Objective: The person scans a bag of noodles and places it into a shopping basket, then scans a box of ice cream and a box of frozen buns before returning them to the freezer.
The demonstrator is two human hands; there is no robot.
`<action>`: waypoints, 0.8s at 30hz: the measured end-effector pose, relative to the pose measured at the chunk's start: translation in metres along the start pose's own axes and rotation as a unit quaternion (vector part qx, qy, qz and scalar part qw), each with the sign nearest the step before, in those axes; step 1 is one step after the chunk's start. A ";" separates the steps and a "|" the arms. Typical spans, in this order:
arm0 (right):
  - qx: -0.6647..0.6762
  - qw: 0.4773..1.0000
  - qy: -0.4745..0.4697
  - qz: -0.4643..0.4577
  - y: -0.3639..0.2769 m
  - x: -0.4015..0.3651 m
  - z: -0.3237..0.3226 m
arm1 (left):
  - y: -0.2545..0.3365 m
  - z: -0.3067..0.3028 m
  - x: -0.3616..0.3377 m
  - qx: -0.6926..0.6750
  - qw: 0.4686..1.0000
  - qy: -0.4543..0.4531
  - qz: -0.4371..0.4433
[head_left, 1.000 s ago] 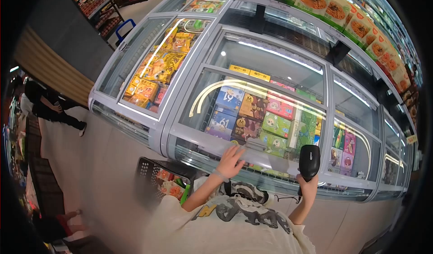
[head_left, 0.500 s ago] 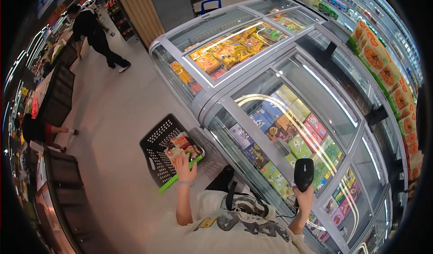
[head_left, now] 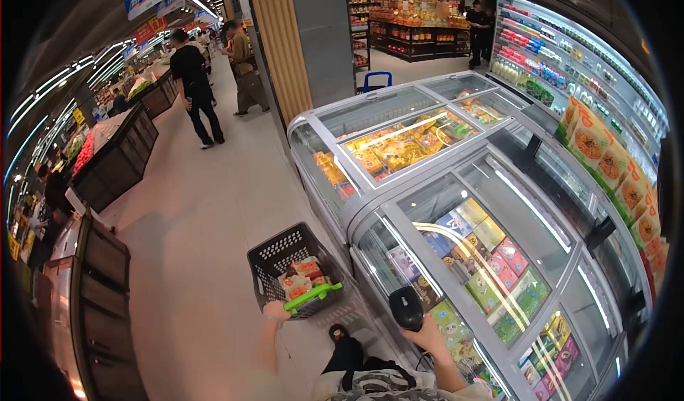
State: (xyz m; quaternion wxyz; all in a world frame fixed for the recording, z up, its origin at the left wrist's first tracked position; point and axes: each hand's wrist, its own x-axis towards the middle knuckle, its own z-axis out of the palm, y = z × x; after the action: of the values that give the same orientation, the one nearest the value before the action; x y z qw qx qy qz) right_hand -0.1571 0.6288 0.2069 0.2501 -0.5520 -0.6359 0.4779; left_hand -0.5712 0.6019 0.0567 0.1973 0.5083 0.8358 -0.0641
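My left hand (head_left: pixel 273 311) is closed at the left end of the green handle (head_left: pixel 313 295) of a dark shopping basket (head_left: pixel 260 262). The fingers are small and partly hidden there. Inside the basket, several packages (head_left: pixel 302 276) in red, orange and white lie together; their kind is hard to make out. A black handheld barcode scanner (head_left: pixel 407 308) is gripped in my right hand (head_left: pixel 429 335), its rounded head pointing up and away over the near edge of a glass-topped chest freezer (head_left: pixel 360 212).
Colourful boxes (head_left: pixel 491 258) and yellow bags (head_left: pixel 399 148) lie under the freezer glass on the right. Dark produce stands (head_left: pixel 117 166) line the left. A person in black (head_left: pixel 191 77) stands in the aisle (head_left: pixel 206 194) ahead, with others beyond. A wooden pillar (head_left: pixel 281 45) rises behind the freezer.
My view has tilted up. My left hand has come off the packages to the handle's left end. The scanner has moved left, toward the freezer's near edge. The person in black now stands upright.
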 end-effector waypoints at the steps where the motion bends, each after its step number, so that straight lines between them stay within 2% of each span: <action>1: 0.005 0.998 -0.054 -0.017 0.021 0.010 0.015 | -0.001 0.000 -0.003 0.000 1.000 -0.001 0.004; 5: 0.012 0.993 -0.113 -0.045 -0.028 0.013 0.051 | -0.008 0.002 -0.002 -0.025 1.000 -0.008 0.014; 8: 0.015 0.985 -0.132 -0.112 -0.039 0.025 0.089 | -0.016 0.016 0.007 -0.038 0.999 -0.007 0.009; 11: 0.013 0.974 -0.203 -0.101 -0.063 0.046 0.126 | -0.015 0.015 0.001 -0.033 0.999 0.013 0.040; 14: 0.035 0.954 -0.259 -0.145 -0.055 0.083 0.183 | -0.011 0.005 -0.010 -0.041 0.999 -0.024 0.022; 17: -0.005 0.935 -0.194 -0.297 -0.033 0.108 0.239 | -0.004 0.007 -0.018 -0.064 0.997 -0.024 0.033; 18: -0.013 0.939 -0.224 -0.262 -0.024 0.112 0.253 | -0.004 0.008 -0.022 -0.073 0.996 -0.017 0.040; 19: -0.054 0.953 -0.207 -0.215 -0.018 0.106 0.260 | -0.007 0.014 -0.023 -0.087 0.994 0.001 0.065; 22: -0.176 0.930 -0.252 -0.200 0.000 0.102 0.272 | -0.009 0.038 -0.030 -0.103 0.984 0.045 0.137; 24: -0.240 0.915 -0.254 -0.203 0.010 0.097 0.276 | -0.005 0.040 -0.042 -0.090 0.990 0.004 0.112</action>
State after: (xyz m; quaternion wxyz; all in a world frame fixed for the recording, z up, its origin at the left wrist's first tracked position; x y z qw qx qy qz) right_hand -0.4114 0.6282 0.0626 0.0316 -0.3141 -0.8721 0.3739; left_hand -0.5478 0.5531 0.0364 0.2447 0.5788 0.7771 0.0360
